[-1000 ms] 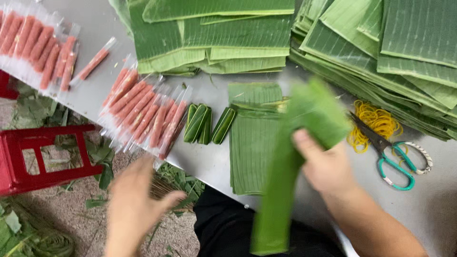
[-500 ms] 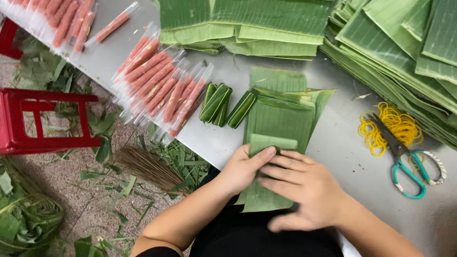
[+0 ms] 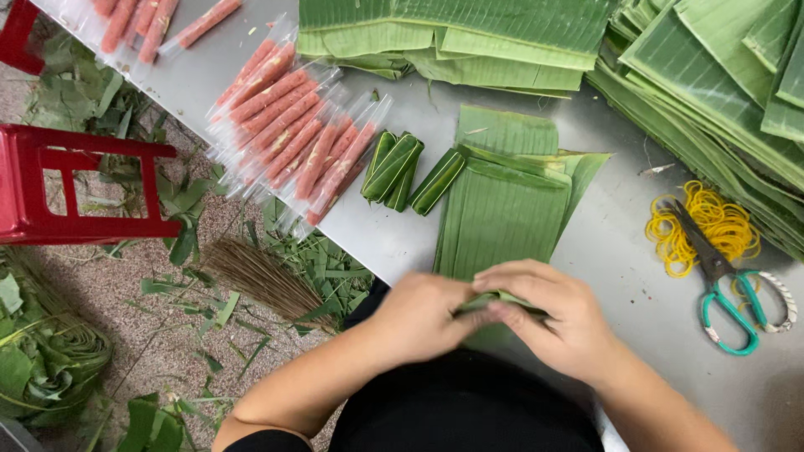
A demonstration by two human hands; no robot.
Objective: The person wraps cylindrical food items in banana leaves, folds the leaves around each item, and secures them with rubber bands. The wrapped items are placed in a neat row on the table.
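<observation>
1. My left hand (image 3: pixel 419 316) and right hand (image 3: pixel 557 314) are pressed together at the near counter (image 3: pixel 611 251) edge, both clamped on a folded leaf strip (image 3: pixel 496 300) that shows only between my fingers.
2. At 12 o'clock from them lies the flat leaf piece (image 3: pixel 502 213); at 11 o'clock, three wrapped green rolls (image 3: pixel 402 167) beside the bagged pink sausages (image 3: pixel 293 125).
3. At 2 o'clock sit yellow rubber bands (image 3: pixel 712 222) under the scissors (image 3: pixel 724 289).
4. Risk, as I judge it: the fold could spring open if my thumbs ease, or the leaf could split along its ribs if I squeeze hard.
</observation>
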